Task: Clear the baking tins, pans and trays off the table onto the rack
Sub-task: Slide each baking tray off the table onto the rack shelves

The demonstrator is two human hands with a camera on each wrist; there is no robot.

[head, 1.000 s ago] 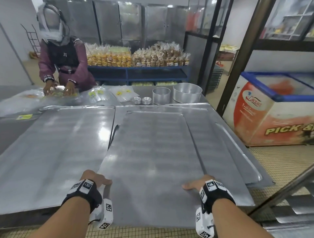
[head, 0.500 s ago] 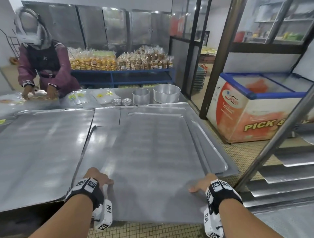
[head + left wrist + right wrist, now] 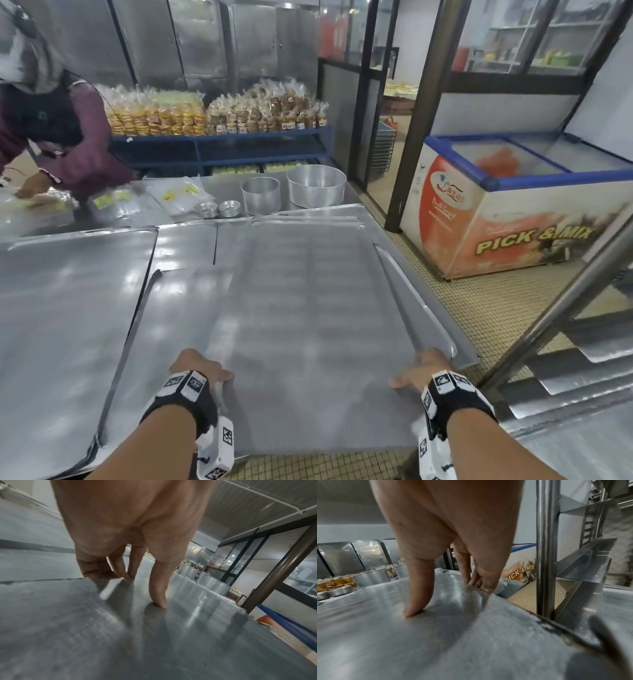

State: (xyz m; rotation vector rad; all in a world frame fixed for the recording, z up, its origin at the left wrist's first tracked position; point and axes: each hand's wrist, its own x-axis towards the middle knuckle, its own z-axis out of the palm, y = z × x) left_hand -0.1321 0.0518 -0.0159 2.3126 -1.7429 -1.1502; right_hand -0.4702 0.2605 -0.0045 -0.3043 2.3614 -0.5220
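A large flat metal baking tray (image 3: 301, 308) is held off the table, its near end over the floor. My left hand (image 3: 198, 366) grips its left edge, thumb (image 3: 158, 588) on top and fingers (image 3: 118, 568) curled over the rim. My right hand (image 3: 419, 371) grips the right edge the same way, thumb (image 3: 418, 595) pressing the tray (image 3: 436, 635) and fingers (image 3: 481, 580) wrapped round the rim. More flat trays (image 3: 65, 308) lie on the table beneath and to the left. The rack (image 3: 575, 359) with sloped metal shelves stands at my right.
Two round cake tins (image 3: 317, 185) and small tins (image 3: 206, 209) stand at the table's far end. Another person (image 3: 58, 137) works at the far left with plastic bags. A chest freezer (image 3: 513, 205) stands right of the table across tiled floor. The rack's upright post (image 3: 546, 547) is close to my right hand.
The tray has slid toward me and rightward off the stack. The view has turned right, bringing the rack's post and shelves closer. Both hands keep their hold.
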